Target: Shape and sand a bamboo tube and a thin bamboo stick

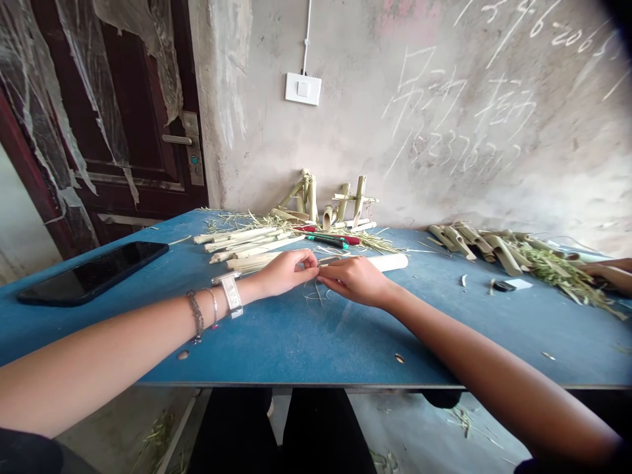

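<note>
My left hand (289,273), with a watch and bracelets at its wrist, is closed in a pinch over the middle of the table. Its fingertips meet those of my right hand (359,280), which is closed too. Thin, thread-like strands (316,294) hang and curl just below the joined fingertips; what they are made of is too fine to tell. Behind my right hand lies a thick pale peeled stalk (390,263). Beyond my left hand is a row of cut pale stalks (237,240). A tool with a black and green handle (328,241) lies past the fingertips.
On the blue table (276,349), a black phone (96,271) lies at left. Small stalk structures (307,194) stand by the wall amid shavings. Hollow stalk pieces (503,253) and green shavings (555,263) lie at right, beside another person's hand (609,273).
</note>
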The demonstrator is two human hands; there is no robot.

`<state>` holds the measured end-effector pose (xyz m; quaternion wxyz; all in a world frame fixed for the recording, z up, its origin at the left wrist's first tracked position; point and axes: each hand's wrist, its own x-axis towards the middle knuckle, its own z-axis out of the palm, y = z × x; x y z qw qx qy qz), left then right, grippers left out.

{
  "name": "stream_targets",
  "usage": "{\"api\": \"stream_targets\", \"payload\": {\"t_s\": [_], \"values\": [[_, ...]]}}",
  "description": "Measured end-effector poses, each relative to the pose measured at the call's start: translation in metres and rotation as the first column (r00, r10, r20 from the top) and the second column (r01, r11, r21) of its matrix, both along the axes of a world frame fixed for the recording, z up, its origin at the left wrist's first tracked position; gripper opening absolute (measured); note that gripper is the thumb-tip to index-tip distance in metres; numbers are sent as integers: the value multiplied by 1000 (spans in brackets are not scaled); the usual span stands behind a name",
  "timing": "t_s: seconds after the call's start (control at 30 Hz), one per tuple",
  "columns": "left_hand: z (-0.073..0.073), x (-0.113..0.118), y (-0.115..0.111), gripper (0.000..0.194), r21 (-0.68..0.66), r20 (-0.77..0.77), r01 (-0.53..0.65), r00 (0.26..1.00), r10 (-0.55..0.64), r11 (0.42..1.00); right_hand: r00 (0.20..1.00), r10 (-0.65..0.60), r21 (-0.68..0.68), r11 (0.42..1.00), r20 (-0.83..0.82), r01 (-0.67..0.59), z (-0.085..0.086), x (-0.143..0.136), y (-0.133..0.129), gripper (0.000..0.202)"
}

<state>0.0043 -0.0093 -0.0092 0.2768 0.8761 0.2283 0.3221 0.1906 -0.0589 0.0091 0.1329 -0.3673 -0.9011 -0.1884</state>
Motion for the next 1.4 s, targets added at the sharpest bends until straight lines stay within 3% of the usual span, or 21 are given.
{"api": "stream_targets", "payload": {"t_s": [0.27,0.37,0.57,0.73,1.0,1.13,1.27,1.4], "values": [[2,-1,-5,13,215,-160,-123,974,159,969,999,44,26,999,6,-45,-1,-2,-1,30],[2,0,-5,15,232,-141,-137,975,172,963,999,43,21,999,6,-43,-2,-3,-1,30],[4,4,-1,19,96,-5,-196,980,197,976,998,-64,12,998,0,64,2,-4,-2,31],[4,1,1,26,-74,-84,-145,987,139,987,989,-104,115,989,104,92,2,-5,-5,31],[5,4,-2,33,-90,-123,-57,991,46,994,975,-84,253,967,207,30,5,-1,-3,29],[11,1,-2,31,-110,-20,-51,999,49,993,981,-81,279,960,177,28,5,-3,-5,30],[32,-24,17,34,-266,167,-221,948,270,938,990,-63,325,945,129,18,4,-5,-8,33],[53,-55,39,29,-243,348,-277,869,350,930,987,-112,298,952,117,73,6,-2,-7,31]]}}
